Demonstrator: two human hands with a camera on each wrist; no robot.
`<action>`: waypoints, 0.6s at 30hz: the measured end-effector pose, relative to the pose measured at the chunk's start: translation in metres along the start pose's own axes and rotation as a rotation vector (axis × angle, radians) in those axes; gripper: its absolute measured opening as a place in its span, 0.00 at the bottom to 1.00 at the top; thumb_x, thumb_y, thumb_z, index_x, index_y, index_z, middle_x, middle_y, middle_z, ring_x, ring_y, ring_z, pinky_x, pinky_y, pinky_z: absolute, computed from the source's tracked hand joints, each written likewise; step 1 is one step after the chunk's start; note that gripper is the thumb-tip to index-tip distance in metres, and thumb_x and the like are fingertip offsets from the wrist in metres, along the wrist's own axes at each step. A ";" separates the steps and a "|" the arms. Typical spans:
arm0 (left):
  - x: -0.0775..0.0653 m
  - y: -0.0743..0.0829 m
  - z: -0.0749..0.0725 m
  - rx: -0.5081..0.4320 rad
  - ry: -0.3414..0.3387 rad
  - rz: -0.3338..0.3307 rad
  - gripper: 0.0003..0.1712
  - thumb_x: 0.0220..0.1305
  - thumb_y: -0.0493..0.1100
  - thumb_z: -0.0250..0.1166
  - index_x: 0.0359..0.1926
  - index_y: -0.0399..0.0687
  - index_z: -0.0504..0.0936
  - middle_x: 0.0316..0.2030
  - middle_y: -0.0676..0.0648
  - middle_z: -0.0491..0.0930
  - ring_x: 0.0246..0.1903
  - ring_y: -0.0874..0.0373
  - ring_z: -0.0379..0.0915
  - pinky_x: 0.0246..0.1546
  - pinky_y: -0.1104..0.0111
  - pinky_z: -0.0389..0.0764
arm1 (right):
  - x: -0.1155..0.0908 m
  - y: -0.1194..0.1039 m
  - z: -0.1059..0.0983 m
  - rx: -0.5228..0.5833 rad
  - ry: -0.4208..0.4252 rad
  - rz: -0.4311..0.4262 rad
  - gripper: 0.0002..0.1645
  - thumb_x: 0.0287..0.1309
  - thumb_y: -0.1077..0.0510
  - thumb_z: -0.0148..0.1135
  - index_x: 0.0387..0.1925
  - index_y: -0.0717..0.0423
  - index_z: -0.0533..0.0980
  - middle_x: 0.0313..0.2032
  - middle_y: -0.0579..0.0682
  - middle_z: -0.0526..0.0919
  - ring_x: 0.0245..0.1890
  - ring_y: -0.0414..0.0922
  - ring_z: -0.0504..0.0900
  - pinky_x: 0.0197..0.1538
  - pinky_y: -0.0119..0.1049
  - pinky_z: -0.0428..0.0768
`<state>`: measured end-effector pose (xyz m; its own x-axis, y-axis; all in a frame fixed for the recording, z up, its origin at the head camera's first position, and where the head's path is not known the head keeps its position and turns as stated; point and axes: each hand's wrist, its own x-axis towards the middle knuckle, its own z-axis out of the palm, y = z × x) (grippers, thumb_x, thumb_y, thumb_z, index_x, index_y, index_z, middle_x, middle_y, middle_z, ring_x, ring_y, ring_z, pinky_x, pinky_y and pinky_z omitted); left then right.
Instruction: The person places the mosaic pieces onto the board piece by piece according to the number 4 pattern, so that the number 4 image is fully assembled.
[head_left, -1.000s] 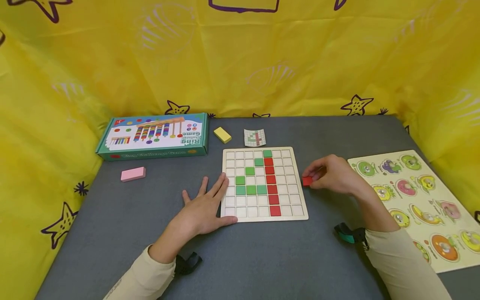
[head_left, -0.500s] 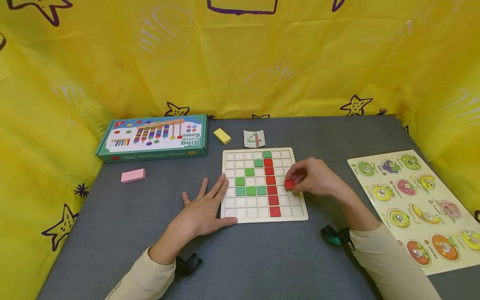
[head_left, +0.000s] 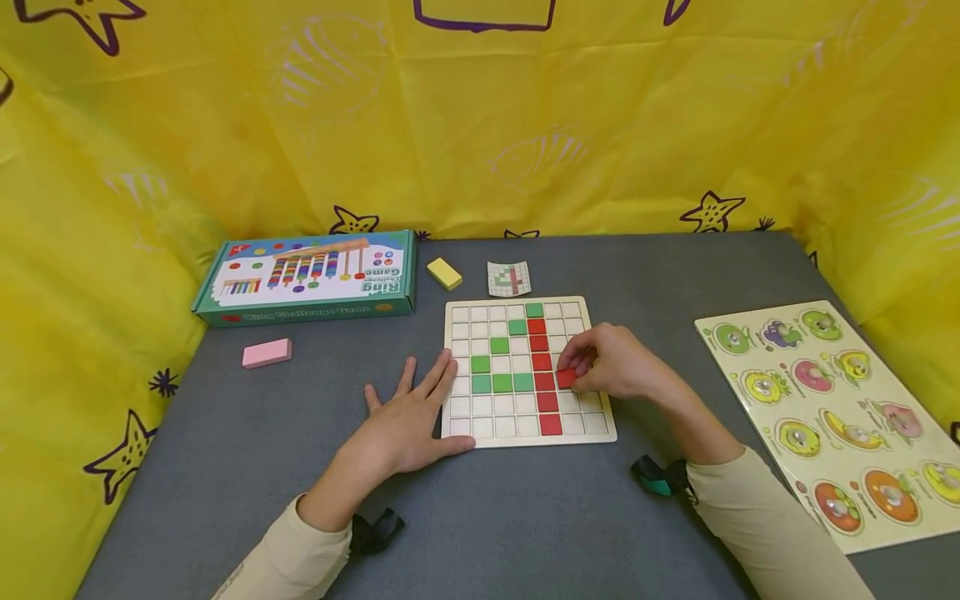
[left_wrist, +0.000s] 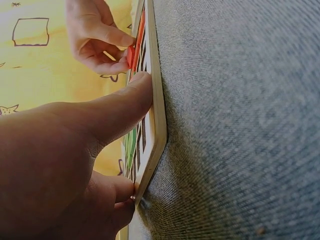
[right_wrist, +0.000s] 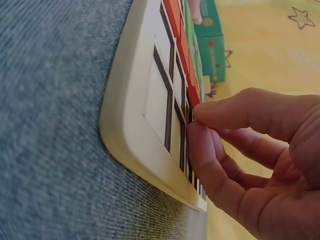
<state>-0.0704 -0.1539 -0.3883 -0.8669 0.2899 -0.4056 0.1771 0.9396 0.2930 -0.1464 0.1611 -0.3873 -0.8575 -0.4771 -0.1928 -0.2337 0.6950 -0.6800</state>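
A white grid board lies on the dark table, with a column of red tiles and several green tiles set in its squares. My right hand pinches one red tile between thumb and fingers, just right of the red column. In the right wrist view the fingertips are right at the board's squares. My left hand lies with fingers spread at the board's left edge. Its thumb rests on the near edge in the left wrist view.
Behind the board lies a small pattern card, beside a yellow block. A Ring Challenge Game box stands at the back left, a pink block in front of it. To the right lies a fruit puzzle board.
My right hand has moved left with the red tile, from beside the board's right edge to over the squares next to the red column. The left hand has stayed in place.
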 end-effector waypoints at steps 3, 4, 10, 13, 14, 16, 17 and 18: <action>0.001 0.000 0.001 0.002 0.001 0.000 0.64 0.62 0.76 0.65 0.85 0.60 0.40 0.85 0.57 0.31 0.83 0.35 0.29 0.62 0.16 0.37 | 0.000 -0.001 0.000 -0.008 0.002 0.013 0.12 0.46 0.68 0.76 0.34 0.53 0.87 0.27 0.44 0.85 0.30 0.41 0.81 0.39 0.37 0.81; 0.001 0.000 0.001 0.003 0.000 0.000 0.64 0.62 0.76 0.65 0.85 0.61 0.40 0.85 0.57 0.31 0.83 0.35 0.29 0.62 0.16 0.37 | 0.001 -0.001 0.001 -0.012 0.003 0.014 0.12 0.46 0.68 0.76 0.34 0.53 0.87 0.27 0.44 0.85 0.30 0.41 0.81 0.38 0.37 0.81; 0.001 -0.001 0.001 0.001 -0.001 -0.003 0.64 0.61 0.76 0.65 0.85 0.61 0.40 0.85 0.58 0.31 0.83 0.35 0.28 0.62 0.16 0.37 | 0.001 -0.003 0.004 -0.045 0.017 0.012 0.13 0.44 0.69 0.76 0.33 0.52 0.87 0.26 0.44 0.84 0.30 0.42 0.79 0.38 0.36 0.79; 0.000 -0.001 0.001 -0.001 0.001 -0.001 0.64 0.61 0.76 0.65 0.85 0.61 0.40 0.85 0.58 0.31 0.83 0.35 0.29 0.62 0.15 0.37 | 0.000 -0.004 0.005 -0.049 0.017 0.022 0.14 0.43 0.70 0.75 0.33 0.52 0.86 0.26 0.45 0.82 0.30 0.43 0.78 0.37 0.37 0.78; 0.000 -0.001 0.001 -0.001 0.001 0.000 0.64 0.62 0.76 0.65 0.85 0.61 0.40 0.85 0.58 0.31 0.83 0.35 0.29 0.62 0.15 0.37 | 0.000 -0.004 0.006 -0.050 0.018 0.023 0.14 0.43 0.70 0.75 0.33 0.52 0.86 0.26 0.45 0.82 0.30 0.43 0.78 0.37 0.37 0.78; 0.000 -0.001 0.001 -0.001 0.000 0.001 0.64 0.62 0.76 0.65 0.85 0.61 0.40 0.85 0.57 0.31 0.83 0.35 0.29 0.62 0.15 0.37 | 0.000 -0.005 0.006 -0.051 0.019 0.023 0.14 0.43 0.70 0.75 0.34 0.53 0.86 0.26 0.45 0.82 0.30 0.43 0.78 0.37 0.37 0.78; 0.000 -0.001 0.001 -0.002 0.000 0.002 0.64 0.62 0.76 0.65 0.85 0.61 0.40 0.85 0.57 0.31 0.83 0.35 0.29 0.62 0.15 0.36 | 0.000 -0.005 0.006 -0.051 0.019 0.024 0.14 0.43 0.70 0.75 0.34 0.53 0.86 0.26 0.45 0.82 0.30 0.43 0.77 0.36 0.37 0.78; 0.000 -0.001 0.001 -0.001 0.000 0.002 0.64 0.62 0.76 0.65 0.85 0.61 0.40 0.85 0.57 0.31 0.83 0.35 0.29 0.62 0.15 0.36 | 0.000 -0.005 0.006 -0.052 0.020 0.023 0.14 0.43 0.70 0.75 0.34 0.53 0.86 0.26 0.45 0.82 0.30 0.43 0.77 0.36 0.37 0.78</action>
<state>-0.0706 -0.1544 -0.3893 -0.8664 0.2919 -0.4051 0.1783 0.9387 0.2952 -0.1420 0.1544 -0.3880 -0.8719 -0.4500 -0.1930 -0.2369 0.7326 -0.6381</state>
